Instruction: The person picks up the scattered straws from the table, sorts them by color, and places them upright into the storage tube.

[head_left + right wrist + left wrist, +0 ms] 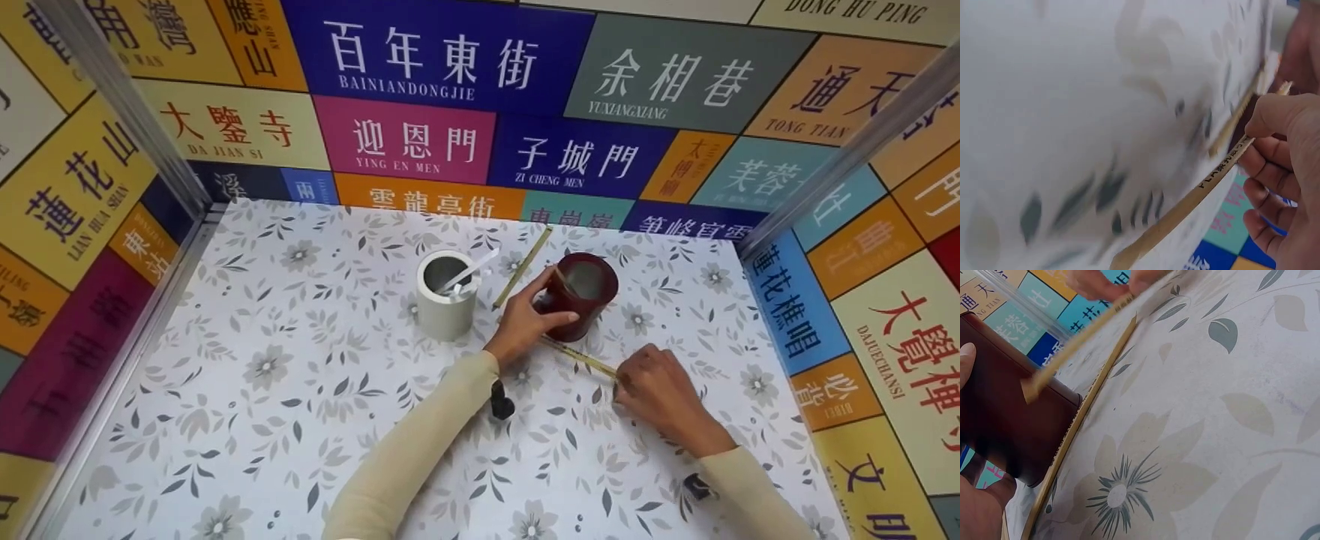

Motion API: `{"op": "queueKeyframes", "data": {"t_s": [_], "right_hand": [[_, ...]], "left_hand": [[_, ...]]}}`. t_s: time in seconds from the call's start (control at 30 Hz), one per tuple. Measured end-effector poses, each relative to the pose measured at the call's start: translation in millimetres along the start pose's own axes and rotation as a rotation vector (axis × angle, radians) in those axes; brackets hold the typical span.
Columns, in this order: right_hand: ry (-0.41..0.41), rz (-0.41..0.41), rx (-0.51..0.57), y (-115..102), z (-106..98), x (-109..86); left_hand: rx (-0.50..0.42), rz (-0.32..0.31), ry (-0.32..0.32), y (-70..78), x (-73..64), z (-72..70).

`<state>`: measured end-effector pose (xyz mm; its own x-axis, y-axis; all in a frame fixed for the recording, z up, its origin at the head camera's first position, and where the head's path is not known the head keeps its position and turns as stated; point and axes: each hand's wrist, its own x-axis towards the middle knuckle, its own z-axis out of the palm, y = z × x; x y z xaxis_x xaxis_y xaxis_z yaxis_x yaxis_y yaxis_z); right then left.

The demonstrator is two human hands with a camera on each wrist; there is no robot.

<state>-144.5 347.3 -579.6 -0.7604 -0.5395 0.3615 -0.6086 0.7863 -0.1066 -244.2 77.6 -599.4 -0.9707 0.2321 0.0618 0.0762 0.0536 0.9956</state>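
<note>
My left hand (527, 319) grips a dark red, waisted pot (594, 315) by its side, thumb and fingers around it. In the right wrist view, my right hand (1289, 146) pinches a slim yellow-brown stick or wrapped straw (1207, 182) printed with PLA and other characters. Seen from the left wrist, that strip slants across the front of the pot, its near end blurred. A second such strip (1050, 481) lies on the tabletop along the pot's base. Another strip (523, 268) lies left of the pot, towards the back.
A whitish pot (445, 319) stands left of the red one, with white sticks (476, 268) leaning out of its mouth. The table has a flowered cover (300, 450). Panels with printed place names (405, 142) wall it at the back and both sides.
</note>
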Motion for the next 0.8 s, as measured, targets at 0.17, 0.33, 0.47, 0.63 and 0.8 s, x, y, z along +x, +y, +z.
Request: {"op": "queueKeyframes", "data": {"t_s": [0.17, 0.33, 0.47, 0.63, 0.8], "right_hand": [[0.038, 0.019, 0.043, 6, -21, 4.2], [0.127, 0.020, 0.143, 4, -45, 22.3], [0.215, 0.021, 0.260, 2, -65, 45.4], [0.325, 0.060, 0.396, -2, -88, 77.7], [0.414, 0.136, 0.466, -17, -112, 106.3]], "left_hand": [[0.000, 0.011, -0.004, -0.7, 0.6, -1.8], [0.006, 0.019, -0.004, -1.7, 1.3, -1.8], [0.014, 0.029, -0.001, -2.2, 2.4, -1.6], [0.010, 0.027, 0.004, -1.9, 2.2, -2.0], [0.014, 0.024, 0.006, -2.2, 1.9, -1.3]]}}
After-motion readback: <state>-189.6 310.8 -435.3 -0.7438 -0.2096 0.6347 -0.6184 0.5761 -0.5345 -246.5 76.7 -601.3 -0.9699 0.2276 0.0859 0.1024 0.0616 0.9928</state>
